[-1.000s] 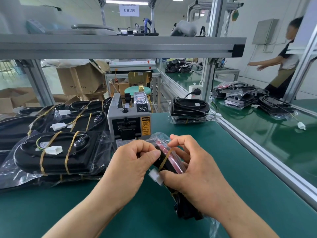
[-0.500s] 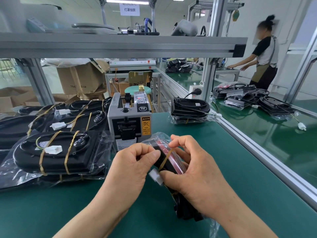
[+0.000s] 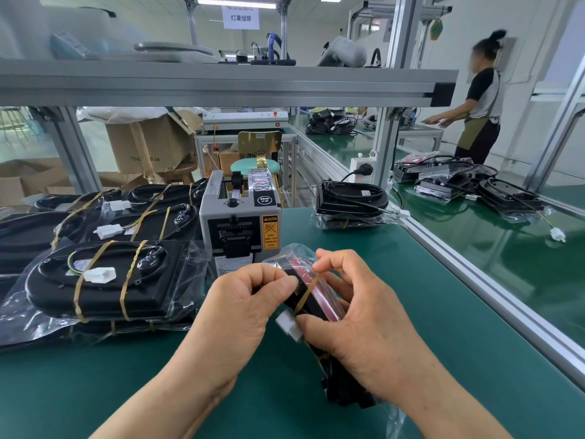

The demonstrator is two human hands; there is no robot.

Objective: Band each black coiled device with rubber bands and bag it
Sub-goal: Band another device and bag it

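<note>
Banding step: left hand (image 3: 243,307) grips the black coiled device (image 3: 346,396), right hand (image 3: 367,331) pinches the rubber band (image 3: 306,294), which likely needs seating next.

Both forearms reach from the near edge toward the centre, close together. The left hand (image 3: 243,308) is curled, with thumb and forefinger pinching the left side of the black device (image 3: 345,394). The right hand (image 3: 367,324) lies over the device from the right, and its forefinger and thumb hold the rubber band (image 3: 308,293) stretched between them.

Bare left hand (image 3: 242,308), right hand (image 3: 364,321) and forearms
</note>
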